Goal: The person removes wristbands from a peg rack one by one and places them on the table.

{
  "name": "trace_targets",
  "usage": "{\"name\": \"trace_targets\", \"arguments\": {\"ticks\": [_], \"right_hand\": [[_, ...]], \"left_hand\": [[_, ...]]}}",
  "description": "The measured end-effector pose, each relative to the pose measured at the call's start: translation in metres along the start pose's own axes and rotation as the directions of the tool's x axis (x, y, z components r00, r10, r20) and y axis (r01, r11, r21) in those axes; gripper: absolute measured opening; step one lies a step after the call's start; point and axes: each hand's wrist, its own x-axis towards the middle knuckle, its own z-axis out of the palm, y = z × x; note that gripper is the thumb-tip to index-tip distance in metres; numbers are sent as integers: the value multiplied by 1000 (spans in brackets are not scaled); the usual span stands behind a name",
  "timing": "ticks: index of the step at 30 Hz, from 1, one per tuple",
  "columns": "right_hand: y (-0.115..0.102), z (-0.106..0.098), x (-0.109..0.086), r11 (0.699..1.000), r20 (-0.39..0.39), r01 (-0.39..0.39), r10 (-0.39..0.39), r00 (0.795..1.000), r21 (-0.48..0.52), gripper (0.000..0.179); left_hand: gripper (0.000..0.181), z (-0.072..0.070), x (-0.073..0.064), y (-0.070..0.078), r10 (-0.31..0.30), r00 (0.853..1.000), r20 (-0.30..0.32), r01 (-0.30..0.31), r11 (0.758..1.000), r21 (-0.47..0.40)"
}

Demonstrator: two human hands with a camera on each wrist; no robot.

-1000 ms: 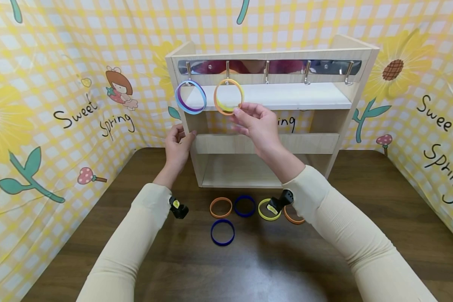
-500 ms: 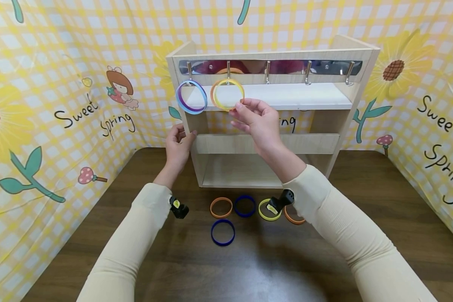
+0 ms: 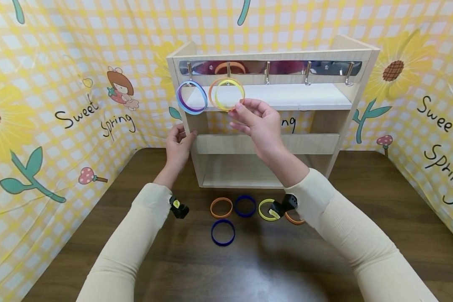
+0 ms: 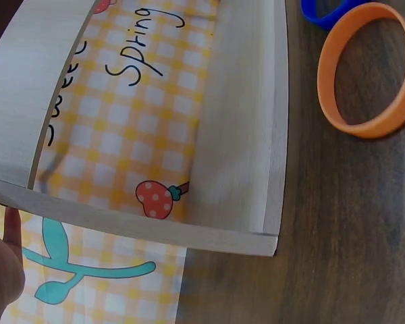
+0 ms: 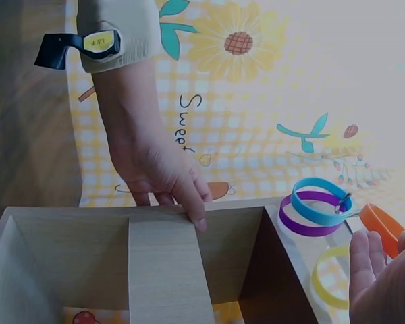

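My right hand (image 3: 263, 126) pinches an orange wristband (image 5: 376, 223) at the second hook from the left of a small wooden shelf (image 3: 266, 144). A yellow wristband (image 5: 316, 280) hangs at that same hook, overlapping the orange one in the head view. Whether the orange band is over the hook tip, I cannot tell. On the leftmost hook hang a light blue wristband (image 3: 205, 100) and a purple wristband (image 5: 302, 229). My left hand (image 3: 178, 147) grips the shelf's left side panel, thumb in front and fingers behind it.
Three more metal hooks (image 3: 267, 73) line the rail to the right. On the dark table (image 3: 196, 268), before the shelf, lie an orange band (image 3: 221, 217), two dark blue bands (image 3: 223, 244), a yellow band (image 3: 261, 213) and another orange band (image 3: 295, 222) partly behind my right wrist camera.
My right hand has raised the orange wristband slightly and shifted it left at the second hook; its reflection now shows in the metal rail. My left hand stays put.
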Motion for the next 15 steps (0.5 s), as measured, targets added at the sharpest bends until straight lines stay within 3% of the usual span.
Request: {"name": "trace_targets", "arguments": {"ticks": [9, 15], "right_hand": [[-4, -8, -14, 1000, 44, -6, 7, 999, -29, 10], [-3, -18, -24, 997, 76, -12, 18, 997, -82, 7]], "left_hand": [[24, 2, -1, 2, -34, 999, -32, 33, 999, -26], [32, 3, -1, 4, -5, 999, -40, 4, 1000, -22]]}}
